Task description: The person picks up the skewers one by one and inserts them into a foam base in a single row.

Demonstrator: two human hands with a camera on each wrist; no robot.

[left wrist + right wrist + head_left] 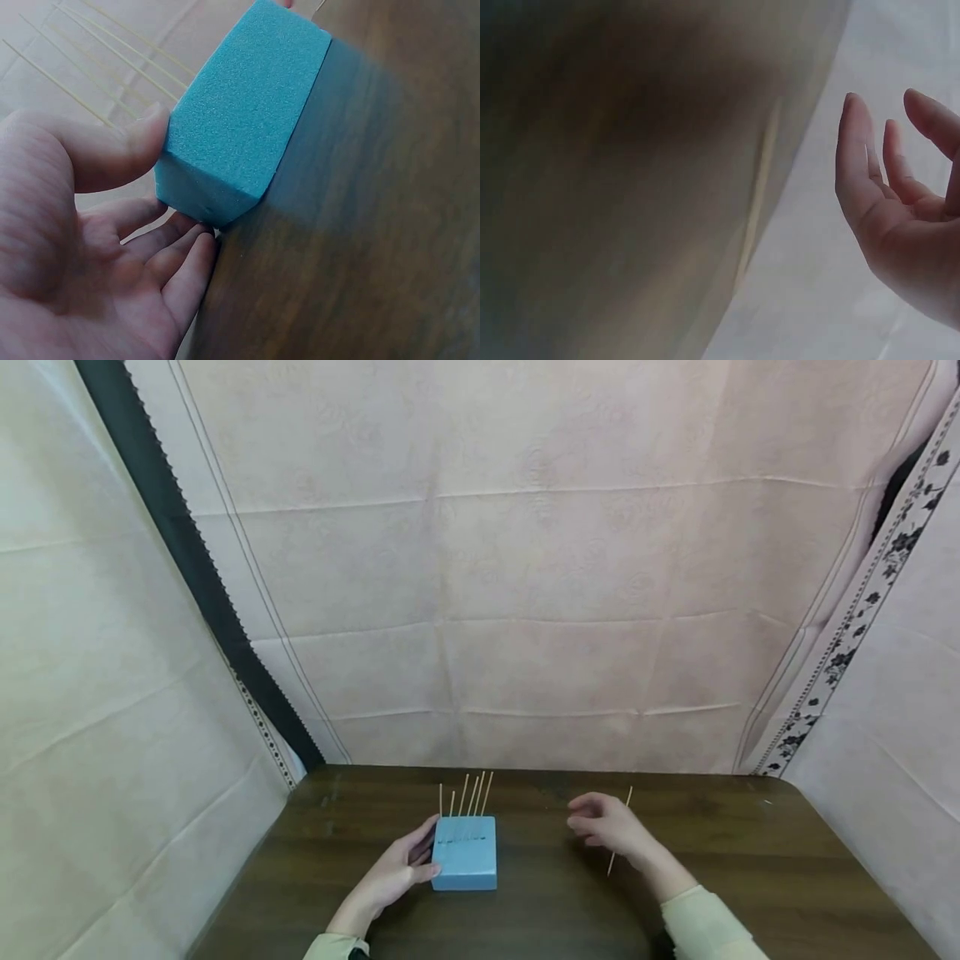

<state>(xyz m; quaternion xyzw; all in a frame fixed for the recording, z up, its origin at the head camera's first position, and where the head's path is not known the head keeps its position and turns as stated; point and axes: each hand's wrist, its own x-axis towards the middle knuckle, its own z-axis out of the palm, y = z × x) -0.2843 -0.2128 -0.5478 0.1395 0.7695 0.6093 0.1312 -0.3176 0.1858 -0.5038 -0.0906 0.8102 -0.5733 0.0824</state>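
Observation:
A light blue foam block (465,853) stands on the dark wooden table, with several thin wooden sticks (464,795) rising from its top. My left hand (395,870) holds the block at its left side. In the left wrist view, the thumb (124,146) presses one face and the other fingers lie along the lower end. To the right, a single wooden stick (611,864) lies on the table, its middle hidden behind my right hand (611,827). That hand is over the table with loosely bent fingers and nothing between them. The right wrist view shows the stick (759,195) apart from the fingertips.
The brown wooden table (540,910) ends at a pale cloth backdrop (540,610). Similar cloth (97,760) hangs on the left, and a cloth with a black floral border (840,660) hangs on the right.

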